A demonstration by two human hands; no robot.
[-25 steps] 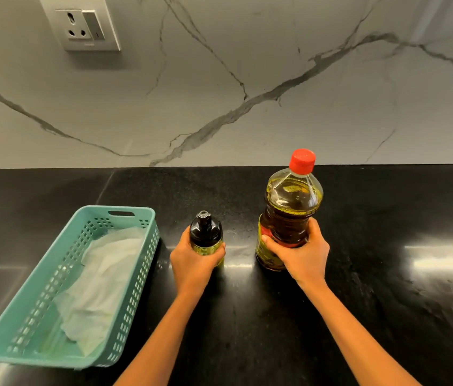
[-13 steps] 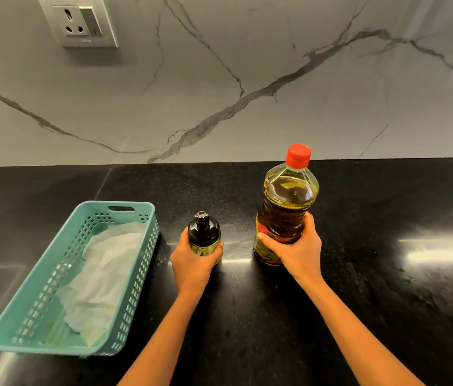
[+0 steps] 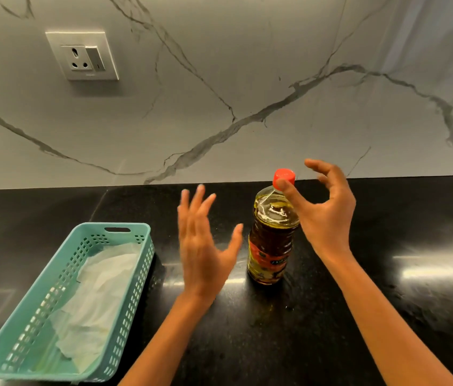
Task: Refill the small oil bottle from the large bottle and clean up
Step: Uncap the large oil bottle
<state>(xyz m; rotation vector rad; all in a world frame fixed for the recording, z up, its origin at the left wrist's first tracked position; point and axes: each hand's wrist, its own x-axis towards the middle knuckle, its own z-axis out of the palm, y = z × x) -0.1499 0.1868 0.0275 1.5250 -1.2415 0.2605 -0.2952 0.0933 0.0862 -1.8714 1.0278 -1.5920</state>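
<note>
Both our hands were empty at the large clear plastic oil bottle (image 3: pixel 271 246).

It stood upright, centre-right of the frame, on the black counter (image 3: pixel 387 274). Our left hand (image 3: pixel 206 246) hung spread beside it, and our right hand (image 3: pixel 328 215) cupped loosely at its red screw cap (image 3: pixel 284 175). Nearly full, it looked heavy and perhaps slick, so we judged the labelled waist the best hold. The small bottle was out of sight.

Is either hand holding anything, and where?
Nothing held: left hand open in air; right hand spread beside the red cap of the large bottle, not closed on it.

Bare forearms (image 3: pixel 381 316), left hand (image 3: pixel 203 246), right hand (image 3: pixel 325 215)
</note>
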